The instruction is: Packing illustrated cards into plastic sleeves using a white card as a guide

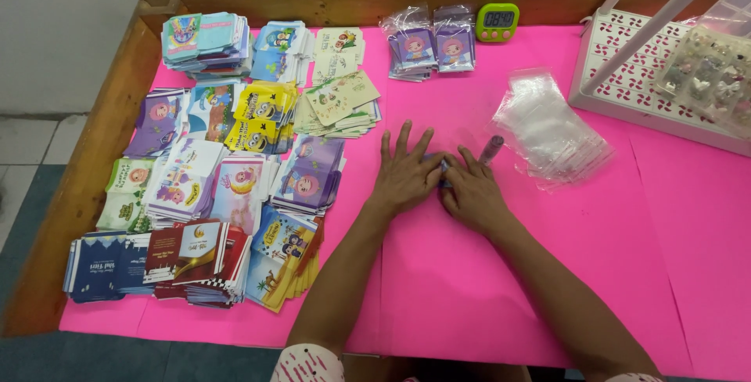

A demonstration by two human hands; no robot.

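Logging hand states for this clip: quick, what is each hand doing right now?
Left hand: open, fingers spread, pressing flat on a small purple item.
Right hand: on the same item; grip cannot be told.

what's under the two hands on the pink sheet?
Between left hand and right hand a sliver of a small purple-blue flat item shows, pressed on the pink sheet. The rest is covered; its kind cannot be told.

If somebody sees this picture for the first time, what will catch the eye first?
First comes the bright pink table cover, which fills nearly the whole view. Next, the many stacks of colourful printed cards spread over its left half. In the middle, the left hand and right hand press together on a small item, with a heap of clear plastic bags just to their right.
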